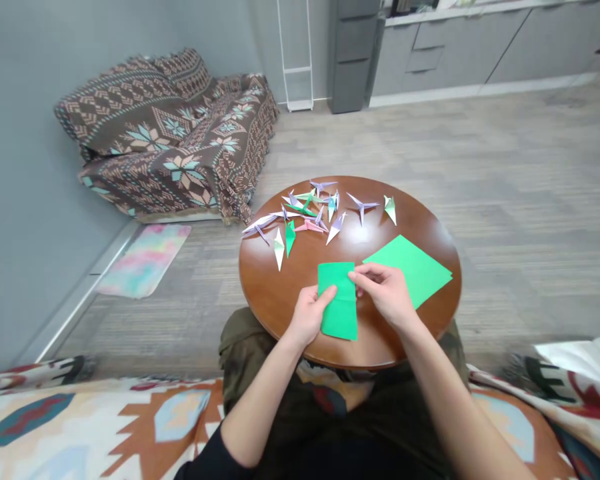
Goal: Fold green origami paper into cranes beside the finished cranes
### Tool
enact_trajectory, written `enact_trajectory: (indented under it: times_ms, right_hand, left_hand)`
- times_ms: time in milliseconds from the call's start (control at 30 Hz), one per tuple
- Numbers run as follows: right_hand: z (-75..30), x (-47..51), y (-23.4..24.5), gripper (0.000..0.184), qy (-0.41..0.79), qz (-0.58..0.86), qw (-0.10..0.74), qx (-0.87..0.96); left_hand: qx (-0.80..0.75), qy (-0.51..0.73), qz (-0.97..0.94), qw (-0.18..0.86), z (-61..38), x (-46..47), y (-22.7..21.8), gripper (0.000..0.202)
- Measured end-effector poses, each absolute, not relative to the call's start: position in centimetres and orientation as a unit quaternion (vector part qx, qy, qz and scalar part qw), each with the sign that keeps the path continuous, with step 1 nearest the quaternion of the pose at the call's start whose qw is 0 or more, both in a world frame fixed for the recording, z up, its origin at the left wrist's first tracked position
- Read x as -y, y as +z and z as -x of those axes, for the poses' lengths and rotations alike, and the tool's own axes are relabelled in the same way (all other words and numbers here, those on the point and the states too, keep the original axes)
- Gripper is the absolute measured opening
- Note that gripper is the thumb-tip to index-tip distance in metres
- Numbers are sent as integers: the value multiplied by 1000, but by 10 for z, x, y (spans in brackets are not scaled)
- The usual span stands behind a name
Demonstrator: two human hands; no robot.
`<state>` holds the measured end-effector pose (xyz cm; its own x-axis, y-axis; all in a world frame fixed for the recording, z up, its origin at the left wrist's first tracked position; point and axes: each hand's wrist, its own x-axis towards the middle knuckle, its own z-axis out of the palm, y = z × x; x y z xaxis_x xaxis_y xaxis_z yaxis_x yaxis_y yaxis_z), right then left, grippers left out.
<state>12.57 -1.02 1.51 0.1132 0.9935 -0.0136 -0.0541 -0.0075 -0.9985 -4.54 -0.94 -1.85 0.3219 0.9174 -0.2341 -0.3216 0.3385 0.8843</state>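
Observation:
A folded sheet of green paper (pixel 341 310) is held up over the near part of the round table, a crease running across its middle. My left hand (pixel 310 312) grips its left edge, thumb on top and fingers underneath. At the upper right edge, my right hand (pixel 384 288) pinches the paper between thumb and forefinger. Flat green square sheets (pixel 405 260) lie just beyond my right hand, partly covered by it. Several folded paper cranes (pixel 307 208) in purple, green, white and pink are gathered at the table's far left.
The round brown table (pixel 260 280) stands over my knees. A lone purple crane (pixel 363 205) and a green-white one (pixel 390 209) sit along its far side. Beyond are a blanket-covered sofa (pixel 180 147), a pastel mat (pixel 145 260) and grey cabinets (pixel 455 50).

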Motion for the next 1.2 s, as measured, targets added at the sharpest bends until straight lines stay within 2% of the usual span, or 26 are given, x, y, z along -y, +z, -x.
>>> enact_trajectory:
  times_ms: [567, 733, 1200]
  right_hand:
    - [-129, 4, 10, 38, 508, 510, 539, 436]
    - [-131, 3, 6, 34, 504, 509, 544, 437]
    - [-138, 17, 11, 27, 479, 510, 548, 458]
  left_hand:
    - [-411, 432, -414, 688, 44, 10, -19, 55]
    - [-409, 417, -446, 678, 44, 11, -16, 47]
    - [-403, 379, -490, 673, 47, 16, -8, 42]
